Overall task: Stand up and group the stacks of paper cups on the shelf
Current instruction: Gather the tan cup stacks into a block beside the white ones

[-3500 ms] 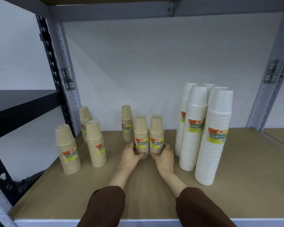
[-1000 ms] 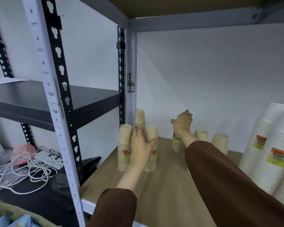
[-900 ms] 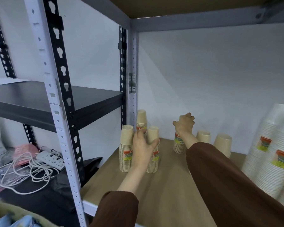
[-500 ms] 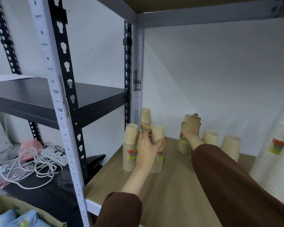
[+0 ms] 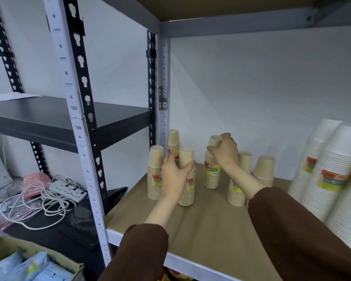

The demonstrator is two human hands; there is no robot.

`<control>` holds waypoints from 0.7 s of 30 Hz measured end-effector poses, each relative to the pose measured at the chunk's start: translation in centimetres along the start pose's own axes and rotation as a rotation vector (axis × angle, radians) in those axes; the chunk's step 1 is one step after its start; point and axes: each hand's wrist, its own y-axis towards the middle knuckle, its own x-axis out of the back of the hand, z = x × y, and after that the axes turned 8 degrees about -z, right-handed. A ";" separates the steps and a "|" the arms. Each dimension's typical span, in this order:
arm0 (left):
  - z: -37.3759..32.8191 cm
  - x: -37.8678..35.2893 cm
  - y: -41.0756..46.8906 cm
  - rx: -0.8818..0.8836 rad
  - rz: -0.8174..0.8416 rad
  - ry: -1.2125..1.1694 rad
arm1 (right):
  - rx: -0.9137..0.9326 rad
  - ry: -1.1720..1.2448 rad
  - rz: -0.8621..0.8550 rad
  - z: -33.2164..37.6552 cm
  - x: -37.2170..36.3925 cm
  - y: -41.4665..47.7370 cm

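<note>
Pale wooden shelf board [image 5: 201, 230] carries tall white paper cup stacks [image 5: 330, 179] at right and six short tan paper cup stacks [image 5: 155, 175] at left. Left hand [image 5: 173, 175] grips the near tan stack [image 5: 186, 191]; right hand [image 5: 224, 152] curls over the middle tan stack [image 5: 211, 177], clutching its top.

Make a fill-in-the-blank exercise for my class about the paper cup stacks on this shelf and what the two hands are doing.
1. The shelf holds ____ brown cup stacks in all.
2. The right hand grips a brown stack near its ____.
3. The tall white cup stacks stand on the ____ side of the shelf.
4. The left hand grips a stack whose cups are ____, not white.

Missing words: six; top; right; brown.
</note>
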 end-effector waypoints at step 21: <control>0.5 0.8 -2.3 -0.030 0.236 -0.068 | 0.017 0.150 0.062 -3.4 3.9 -7.3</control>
